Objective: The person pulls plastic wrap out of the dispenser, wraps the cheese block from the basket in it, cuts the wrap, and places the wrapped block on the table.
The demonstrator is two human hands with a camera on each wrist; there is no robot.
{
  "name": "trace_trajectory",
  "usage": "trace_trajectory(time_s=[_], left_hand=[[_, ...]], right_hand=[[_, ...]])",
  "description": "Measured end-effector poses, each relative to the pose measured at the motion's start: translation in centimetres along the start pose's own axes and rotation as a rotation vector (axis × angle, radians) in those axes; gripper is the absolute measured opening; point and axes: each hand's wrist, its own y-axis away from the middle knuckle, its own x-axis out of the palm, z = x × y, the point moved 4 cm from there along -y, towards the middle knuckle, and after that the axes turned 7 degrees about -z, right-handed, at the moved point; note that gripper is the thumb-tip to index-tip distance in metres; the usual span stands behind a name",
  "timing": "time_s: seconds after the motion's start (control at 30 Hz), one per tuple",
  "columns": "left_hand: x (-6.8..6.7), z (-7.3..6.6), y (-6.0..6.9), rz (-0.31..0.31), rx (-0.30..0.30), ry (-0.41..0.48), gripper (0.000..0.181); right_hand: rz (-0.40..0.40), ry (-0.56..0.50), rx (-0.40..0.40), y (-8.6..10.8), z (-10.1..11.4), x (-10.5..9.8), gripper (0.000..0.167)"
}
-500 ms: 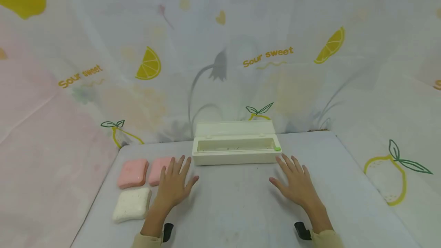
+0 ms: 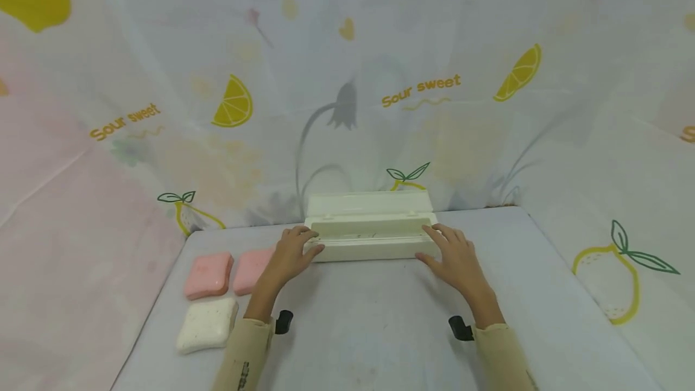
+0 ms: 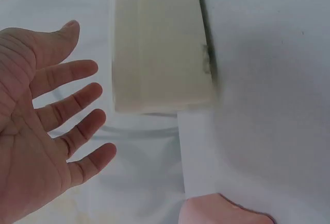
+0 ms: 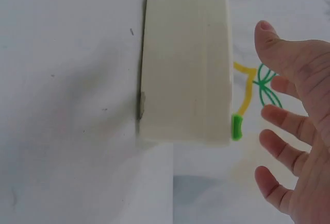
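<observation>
A long cream-white plastic box point(image 2: 374, 251), like a cling film dispenser, lies across the back of the table. Its hinged lid point(image 2: 370, 203) stands raised behind the hollow inside. A small green slider point(image 4: 236, 127) sits on its right end in the right wrist view. My left hand point(image 2: 291, 253) is at the box's left end, fingers spread and slightly bent. At the right end is my right hand point(image 2: 455, 258), thumb low and fingers above. Both wrist views show a gap between the fingers and the box, and neither hand holds anything.
At the left of the table lie two pink, soap-like rounded blocks point(image 2: 209, 275) and a white one point(image 2: 208, 326) in front of them. A lemon-printed cloth point(image 2: 304, 95) hangs close behind the box. Black mounts point(image 2: 460, 328) stick out from both wrists.
Both hands have moved forward to the ends of the box, and their fingers have gone from outstretched to slightly bent. The box and the blocks have stayed put.
</observation>
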Motion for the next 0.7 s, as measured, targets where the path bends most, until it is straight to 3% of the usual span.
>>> trace_trajectory(time_s=[0.17,0.4,0.53,0.7], left_hand=[[1.3,0.2,-1.7,0.036,-0.025,-0.018,0.036],[2.6,-0.3,-2.8,0.128,-0.057,-0.017,0.03],[2.9,-0.8,-3.2,0.182,-0.068,-0.02,0.025],[2.9,-1.1,-3.7,0.196,-0.101,0.026,0.013]], right_hand=[[0.029,-0.038,0.018,-1.7,0.4,0.7,0.061],[0.055,-0.072,-0.006,-2.7,1.1,1.8,0.05],[0.081,-0.047,0.007,-3.0,1.0,2.5,0.04],[0.099,0.0,0.031,-3.4,1.0,2.9,0.025]])
